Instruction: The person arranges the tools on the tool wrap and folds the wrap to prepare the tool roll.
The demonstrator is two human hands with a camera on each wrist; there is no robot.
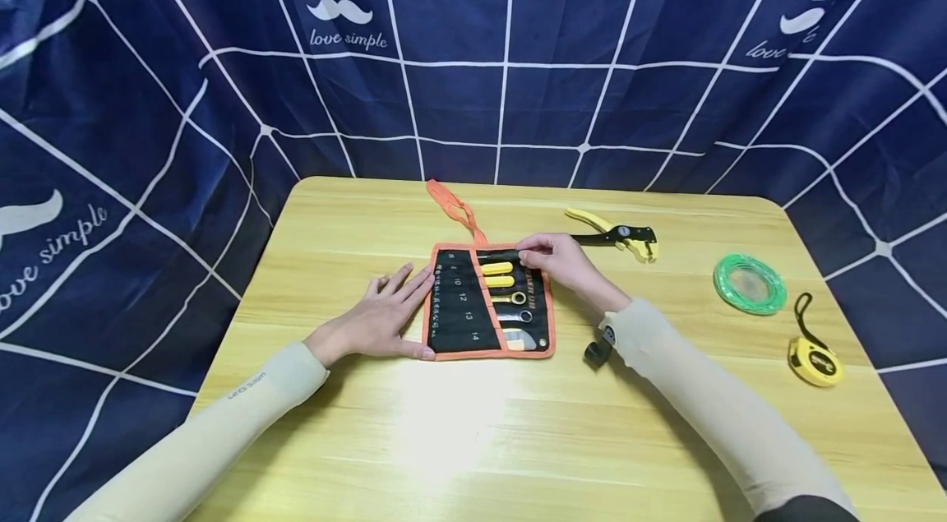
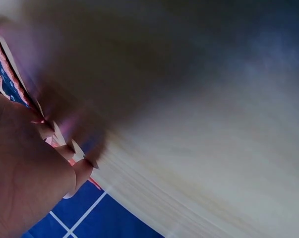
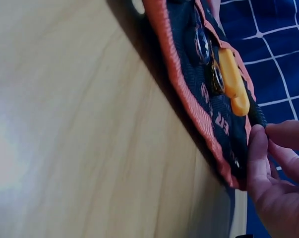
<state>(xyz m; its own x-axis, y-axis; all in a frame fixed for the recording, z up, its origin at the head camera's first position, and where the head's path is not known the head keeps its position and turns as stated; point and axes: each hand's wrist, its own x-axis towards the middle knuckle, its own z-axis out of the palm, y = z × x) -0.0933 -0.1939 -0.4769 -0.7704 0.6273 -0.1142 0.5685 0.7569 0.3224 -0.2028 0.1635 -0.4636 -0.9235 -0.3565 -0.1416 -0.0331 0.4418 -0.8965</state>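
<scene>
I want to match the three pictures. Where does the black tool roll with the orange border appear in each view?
Head: tool roll at table centre, between both hands.
Left wrist: only its orange edge at far left, above the left hand.
Right wrist: upper right, running diagonally.
Shared landmark: the orange border.
</scene>
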